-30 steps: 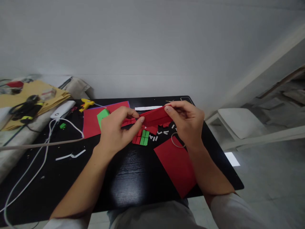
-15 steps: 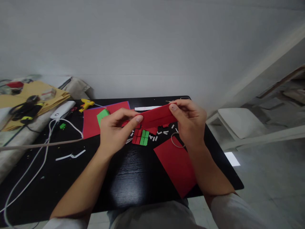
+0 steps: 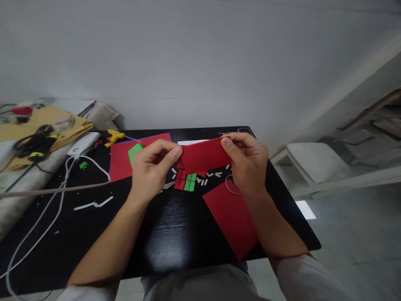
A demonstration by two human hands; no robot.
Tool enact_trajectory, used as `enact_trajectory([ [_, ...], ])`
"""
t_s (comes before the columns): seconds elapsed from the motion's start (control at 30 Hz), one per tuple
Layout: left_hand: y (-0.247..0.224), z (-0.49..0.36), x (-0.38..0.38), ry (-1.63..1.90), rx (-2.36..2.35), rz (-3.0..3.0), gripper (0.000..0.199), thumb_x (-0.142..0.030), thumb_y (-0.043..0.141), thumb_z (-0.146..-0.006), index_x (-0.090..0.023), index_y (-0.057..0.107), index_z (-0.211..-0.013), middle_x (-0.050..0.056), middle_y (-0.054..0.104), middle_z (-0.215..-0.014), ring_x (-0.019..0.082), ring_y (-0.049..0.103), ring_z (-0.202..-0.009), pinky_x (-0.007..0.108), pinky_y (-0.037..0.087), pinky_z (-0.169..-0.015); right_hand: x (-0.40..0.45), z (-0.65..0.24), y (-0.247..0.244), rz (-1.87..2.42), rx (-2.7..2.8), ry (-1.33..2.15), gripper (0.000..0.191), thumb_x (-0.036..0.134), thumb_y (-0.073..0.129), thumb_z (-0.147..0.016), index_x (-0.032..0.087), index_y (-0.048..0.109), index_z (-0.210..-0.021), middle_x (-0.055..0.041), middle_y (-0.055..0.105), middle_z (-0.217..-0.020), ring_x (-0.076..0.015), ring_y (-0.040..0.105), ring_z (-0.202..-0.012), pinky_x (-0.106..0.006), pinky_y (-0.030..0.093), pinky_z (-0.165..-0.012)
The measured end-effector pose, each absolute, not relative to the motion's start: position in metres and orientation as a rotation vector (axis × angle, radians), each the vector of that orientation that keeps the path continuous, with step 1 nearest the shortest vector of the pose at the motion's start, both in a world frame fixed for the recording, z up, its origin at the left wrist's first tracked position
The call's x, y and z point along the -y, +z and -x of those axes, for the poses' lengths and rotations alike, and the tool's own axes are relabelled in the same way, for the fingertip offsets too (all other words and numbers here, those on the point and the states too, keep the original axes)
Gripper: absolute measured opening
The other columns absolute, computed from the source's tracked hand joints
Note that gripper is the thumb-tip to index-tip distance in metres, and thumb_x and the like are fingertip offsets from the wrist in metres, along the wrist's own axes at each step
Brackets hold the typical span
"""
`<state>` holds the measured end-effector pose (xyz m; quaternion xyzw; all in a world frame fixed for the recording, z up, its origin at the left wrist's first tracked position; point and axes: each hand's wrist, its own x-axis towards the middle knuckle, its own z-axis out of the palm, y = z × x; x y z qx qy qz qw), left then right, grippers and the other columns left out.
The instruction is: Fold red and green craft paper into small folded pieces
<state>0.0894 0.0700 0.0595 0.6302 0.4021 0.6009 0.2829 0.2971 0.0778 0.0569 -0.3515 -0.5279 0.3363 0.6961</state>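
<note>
A folded piece of red paper (image 3: 205, 155) is stretched between my two hands above the black table. My left hand (image 3: 153, 167) pinches its left end between thumb and fingers. At the other end, my right hand (image 3: 249, 161) grips the upper right corner, thumb on the near face. Below the paper lie small red pieces (image 3: 179, 179) and green pieces (image 3: 190, 182) side by side, partly covered by it. White paper scraps (image 3: 203, 182) are scattered close by. A larger red sheet (image 3: 232, 219) rests under my right forearm, with a tape-like ring (image 3: 232, 184) on its upper edge.
A yellow glue gun (image 3: 114, 137) lies at the back left, beside another red sheet (image 3: 120, 161) and a green paper stack (image 3: 134, 151). White cables (image 3: 62, 188) run from a power strip (image 3: 83, 143) across the left side. A white chair (image 3: 313, 161) stands at the right.
The red paper has tilted so that its broad face turns more toward me, and it hides more behind it. Both hands keep their hold and have shifted slightly.
</note>
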Motion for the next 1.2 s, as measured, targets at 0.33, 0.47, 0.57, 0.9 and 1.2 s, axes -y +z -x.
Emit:
enact_trajectory([
  [0.33,0.055,-0.096,-0.076,1.639,-1.182,-1.611,0.020,-0.032,0.086,-0.080,-0.022,0.074,-0.068,-0.002,0.065,-0.058,0.011,0.055,-0.052,0.024,0.044,-0.049,-0.081,-0.298,0.052,0.847,1.165,0.740,0.015,0.040,0.081,-0.089,0.027,0.078,-0.094,-0.0011,0.079,-0.092,-0.0167,0.075,-0.083,-0.033,0.065,-0.078],
  [0.47,0.053,-0.094,-0.079,1.620,-1.129,-1.572,0.018,-0.031,0.087,-0.079,-0.022,0.074,-0.070,-0.003,0.066,-0.059,0.010,0.057,-0.052,0.023,0.045,-0.050,-0.081,-0.295,0.050,0.856,1.154,0.752,0.016,0.040,0.081,-0.089,0.026,0.077,-0.094,-0.0017,0.079,-0.093,-0.0176,0.076,-0.086,-0.034,0.065,-0.081],
  [0.57,0.051,-0.095,-0.081,1.617,-1.084,-1.506,0.017,-0.037,0.085,-0.081,-0.022,0.077,-0.079,-0.001,0.072,-0.067,0.011,0.062,-0.057,0.024,0.051,-0.055,-0.082,-0.294,0.048,0.879,1.171,0.733,0.017,0.041,0.077,-0.092,0.026,0.075,-0.097,-0.0024,0.079,-0.096,-0.0184,0.077,-0.090,-0.036,0.066,-0.084],
  [0.9,0.048,-0.090,-0.084,1.741,-1.121,-1.458,0.020,-0.043,0.082,-0.086,-0.024,0.076,-0.088,0.000,0.074,-0.078,0.012,0.066,-0.064,0.025,0.054,-0.060,-0.082,-0.293,0.055,0.895,1.216,0.842,0.007,0.031,0.079,-0.087,0.025,0.076,-0.088,0.0008,0.075,-0.084,-0.0159,0.071,-0.078,-0.032,0.061,-0.074],
  [1.2,0.044,-0.082,-0.089,1.761,-1.179,-1.551,0.016,-0.039,0.075,-0.091,-0.024,0.073,-0.088,-0.001,0.071,-0.079,0.012,0.064,-0.067,0.025,0.049,-0.060,-0.083,-0.309,0.070,0.920,1.500,1.114,0.010,0.027,0.081,-0.083,0.021,0.074,-0.079,0.0011,0.072,-0.073,-0.0134,0.065,-0.067,-0.028,0.055,-0.065],
])
